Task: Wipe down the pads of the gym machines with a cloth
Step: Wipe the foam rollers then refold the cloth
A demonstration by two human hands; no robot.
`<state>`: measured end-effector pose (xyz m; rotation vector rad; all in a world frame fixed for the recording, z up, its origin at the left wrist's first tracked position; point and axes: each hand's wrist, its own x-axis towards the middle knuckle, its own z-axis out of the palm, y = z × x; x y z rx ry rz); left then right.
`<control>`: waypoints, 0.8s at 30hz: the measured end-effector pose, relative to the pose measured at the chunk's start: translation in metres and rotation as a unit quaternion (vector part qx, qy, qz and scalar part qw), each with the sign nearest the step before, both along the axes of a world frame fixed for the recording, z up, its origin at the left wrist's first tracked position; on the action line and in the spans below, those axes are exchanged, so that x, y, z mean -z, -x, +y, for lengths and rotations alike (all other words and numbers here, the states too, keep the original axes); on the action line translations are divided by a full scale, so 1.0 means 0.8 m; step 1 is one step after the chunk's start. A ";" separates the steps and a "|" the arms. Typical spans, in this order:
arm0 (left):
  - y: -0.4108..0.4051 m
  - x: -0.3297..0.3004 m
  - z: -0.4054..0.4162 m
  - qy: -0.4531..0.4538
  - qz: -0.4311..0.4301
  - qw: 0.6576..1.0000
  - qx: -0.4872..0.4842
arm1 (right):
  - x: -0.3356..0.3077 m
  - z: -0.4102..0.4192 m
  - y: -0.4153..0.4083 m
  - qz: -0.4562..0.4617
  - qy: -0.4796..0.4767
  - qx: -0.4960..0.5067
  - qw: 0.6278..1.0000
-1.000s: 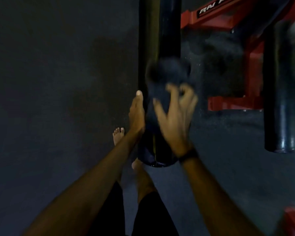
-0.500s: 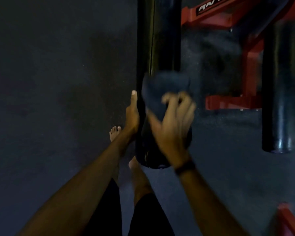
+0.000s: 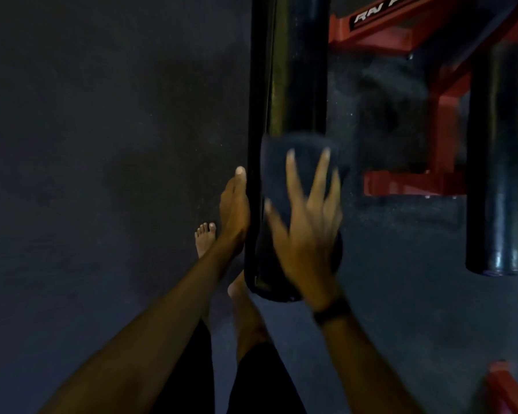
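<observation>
A long black roller pad [image 3: 290, 70] of a gym machine runs from the top of the view down to the middle. A dark blue cloth [image 3: 299, 162] lies against its near end. My right hand [image 3: 307, 231] presses the cloth onto the pad with its fingers spread and straight; the hand is blurred. My left hand [image 3: 234, 213] rests against the pad's left side, thumb pointing up along it; its fingers are hidden behind the pad.
A second black roller pad [image 3: 509, 162] hangs at the right. The machine's red frame [image 3: 401, 186] stands behind both pads, and another red part [image 3: 509, 389] shows at the bottom right. Dark rubber floor [image 3: 102, 174] spreads to the left. My bare feet [image 3: 205, 237] stand below the pad.
My right hand's fingers have gone from curled over the cloth to spread straight on it, and the cloth lies flatter on the pad. The left hand has stayed on the pad's side.
</observation>
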<state>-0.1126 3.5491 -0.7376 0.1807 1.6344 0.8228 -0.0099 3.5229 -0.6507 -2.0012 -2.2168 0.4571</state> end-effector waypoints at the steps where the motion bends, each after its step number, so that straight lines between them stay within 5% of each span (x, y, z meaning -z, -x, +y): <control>1: 0.000 -0.009 0.004 -0.002 0.007 1.000 0.031 | -0.003 -0.030 -0.011 -0.020 -0.007 -0.028 0.999; 4: -0.006 -0.029 0.001 -0.058 -0.019 0.998 0.029 | -0.004 -0.111 -0.040 0.001 0.030 -0.041 0.999; 7: -0.013 -0.031 -0.001 -0.018 0.000 0.998 0.053 | -0.003 -0.026 -0.029 0.095 0.046 -0.009 0.994; 10: -0.018 -0.037 0.001 -0.077 0.009 0.997 -0.011 | 0.007 0.091 -0.014 0.178 0.038 0.001 0.983; 13: -0.017 -0.031 -0.014 -0.101 -0.023 0.994 -0.045 | 0.012 0.118 -0.010 0.157 0.003 -0.027 0.987; 16: -0.018 -0.038 -0.019 -0.089 0.017 0.996 0.014 | 0.005 0.001 -0.021 0.065 -0.005 -0.051 0.997; 19: -0.015 -0.048 -0.017 -0.048 0.003 0.998 -0.041 | -0.004 -0.101 -0.047 0.045 0.034 -0.064 0.996; 24: -0.008 -0.027 -0.011 -0.061 -0.002 0.998 -0.011 | 0.004 0.033 -0.023 0.116 0.027 -0.050 0.992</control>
